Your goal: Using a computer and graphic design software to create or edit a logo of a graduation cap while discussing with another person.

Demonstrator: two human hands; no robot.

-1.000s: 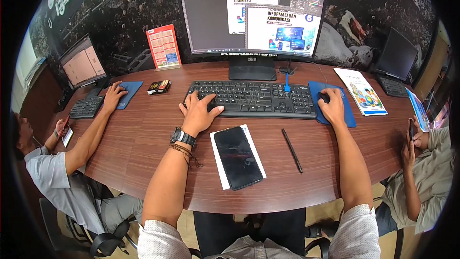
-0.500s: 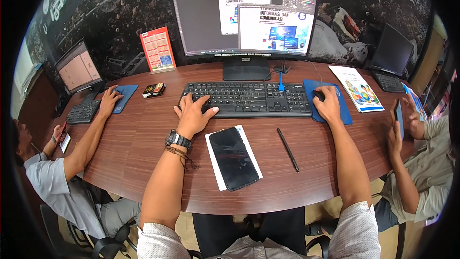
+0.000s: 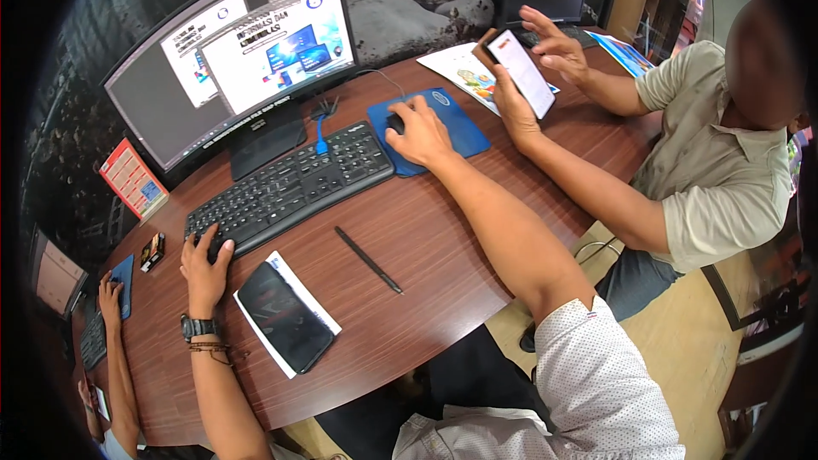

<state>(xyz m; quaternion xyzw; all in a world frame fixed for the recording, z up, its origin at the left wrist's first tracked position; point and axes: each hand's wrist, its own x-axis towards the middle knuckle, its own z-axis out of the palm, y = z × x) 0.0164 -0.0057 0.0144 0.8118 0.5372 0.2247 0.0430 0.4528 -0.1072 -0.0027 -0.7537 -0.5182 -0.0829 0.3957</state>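
Note:
My left hand [image 3: 206, 277], with a black watch [image 3: 198, 328] and a bracelet on its wrist, rests its spread fingers on the near left end of a black keyboard [image 3: 290, 194]. Under the curled fingers of my right hand [image 3: 422, 132] is a dark computer mouse [image 3: 395, 123], mostly covered, on a blue mouse pad [image 3: 464, 126]. Behind the keyboard stands a large monitor [image 3: 166, 81] showing overlapping page layouts. A black smartphone [image 3: 285, 317] lies on white paper [image 3: 325, 317] between my forearms. To its right is a slim black stylus-like pen [image 3: 368, 261].
On the right, a co-worker holds a phone [image 3: 524, 72] near a colourful booklet [image 3: 443, 68]. A red-and-white stand-up card [image 3: 134, 179] and a small dark box [image 3: 152, 253] sit left of the keyboard. Another person's hand [image 3: 109, 298] is at the far left, on a blue pad.
The view has turned right and tilted, so the desk appears slanted and the right-hand co-worker shows more fully. That person's phone screen now faces me. Both my hands keep their places.

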